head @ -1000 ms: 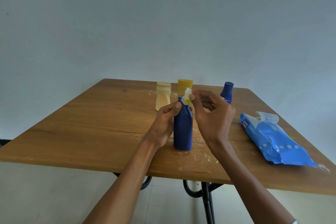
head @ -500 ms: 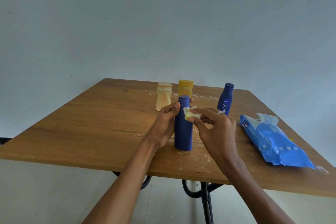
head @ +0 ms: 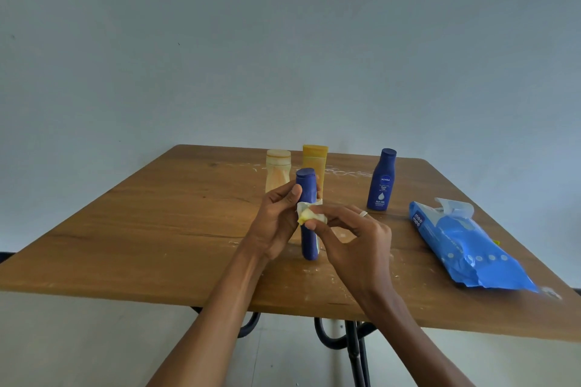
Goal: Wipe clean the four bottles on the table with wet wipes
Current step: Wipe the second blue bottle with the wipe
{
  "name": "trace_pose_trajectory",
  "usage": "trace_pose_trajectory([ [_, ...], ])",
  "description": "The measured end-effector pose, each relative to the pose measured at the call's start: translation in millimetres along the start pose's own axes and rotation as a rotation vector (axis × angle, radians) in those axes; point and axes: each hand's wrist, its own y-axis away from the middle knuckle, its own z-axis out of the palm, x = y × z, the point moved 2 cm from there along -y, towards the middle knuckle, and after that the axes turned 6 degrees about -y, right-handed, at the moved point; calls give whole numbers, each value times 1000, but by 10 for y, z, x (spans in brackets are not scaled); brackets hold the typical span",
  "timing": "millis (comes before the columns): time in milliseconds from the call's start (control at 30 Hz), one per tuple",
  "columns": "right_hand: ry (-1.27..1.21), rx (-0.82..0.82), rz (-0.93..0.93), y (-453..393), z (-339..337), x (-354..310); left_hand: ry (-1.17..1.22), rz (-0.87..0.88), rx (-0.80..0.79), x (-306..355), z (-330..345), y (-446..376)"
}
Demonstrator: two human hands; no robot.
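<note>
Two hands busy: left hand [head: 276,223] clenches blue bottle [head: 307,217] upright on bench [head: 157,229] for steadiness; right hand [head: 355,239] pinches wipe [head: 306,215] against side.

Both forearms are seen bare, with no sleeves. A thin silver ring [head: 363,214] is worn on the right hand [head: 355,248].

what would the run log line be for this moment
left hand: grips upright dark blue plastic bottle | right hand: presses crumpled white wet wipe on its side | stage: wiping
</note>
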Motion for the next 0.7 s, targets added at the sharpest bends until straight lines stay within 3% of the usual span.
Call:
trace_pose_trajectory([
  [133, 58, 51, -36, -36, 80, -33, 65, -66, -69, 18, 41, 14],
  [300, 139, 56, -110, -79, 177, -62, 24, -51, -19, 20, 51, 24],
  [533, 36, 209, 20, -310, 92, -56, 34, -59, 40, -46, -14, 4],
  [700, 97, 78, -55, -460, 100, -127, 29, -24, 46, -32, -21, 6],
])
